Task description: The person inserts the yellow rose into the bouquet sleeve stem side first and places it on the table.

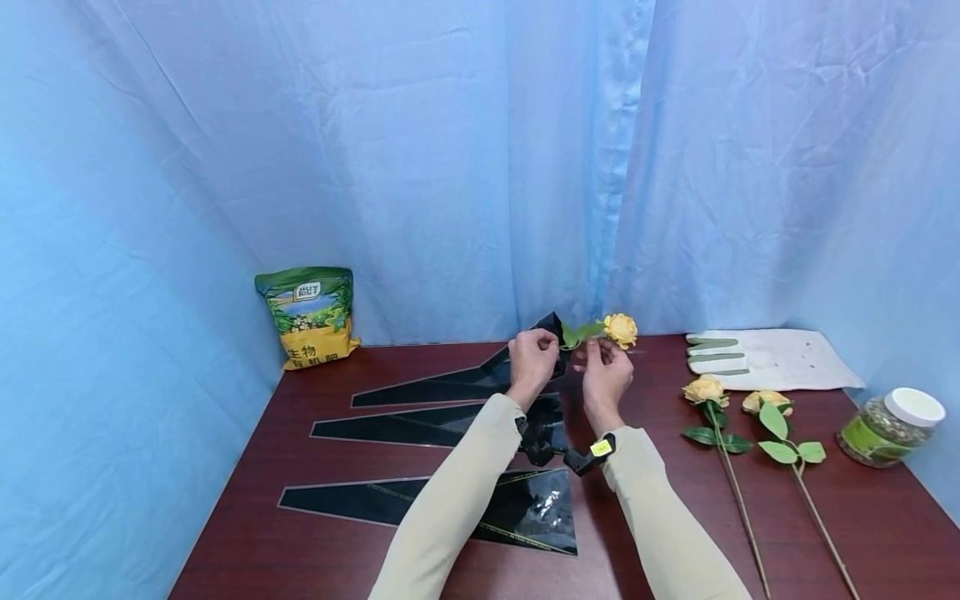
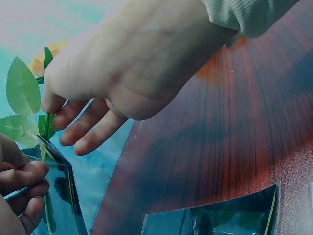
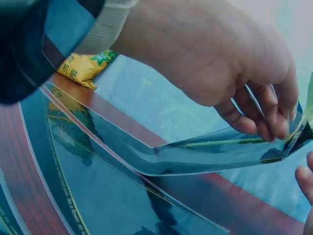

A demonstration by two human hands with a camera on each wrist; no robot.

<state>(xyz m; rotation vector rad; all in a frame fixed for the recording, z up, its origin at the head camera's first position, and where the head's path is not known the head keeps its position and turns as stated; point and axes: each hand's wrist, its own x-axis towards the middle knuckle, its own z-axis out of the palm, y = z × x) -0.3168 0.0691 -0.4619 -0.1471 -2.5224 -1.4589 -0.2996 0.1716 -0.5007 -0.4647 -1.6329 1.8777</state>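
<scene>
A yellow rose [image 1: 620, 330] with green leaves is held low over the table's far edge, its head pointing right. The right hand [image 1: 606, 379] pinches its stem just below the leaves in the left wrist view. The left hand [image 1: 534, 358] pinches the mouth of a dark, see-through flower sleeve [image 3: 195, 159]. Inside that sleeve the green stem [image 3: 225, 142] shows through the film, running toward the narrow end. In the right wrist view only a few fingertips of the right hand [image 3: 305, 181] show at the edge.
Two flat sleeves [image 1: 405, 427] [image 1: 525, 508] lie nearer on the dark red table. Two yellow roses [image 1: 705, 390] [image 1: 768, 403] lie at the right, beside a white-lidded jar [image 1: 888, 429] and gloves [image 1: 783, 358]. A fertilizer bag [image 1: 309, 317] stands at back left, before blue curtains.
</scene>
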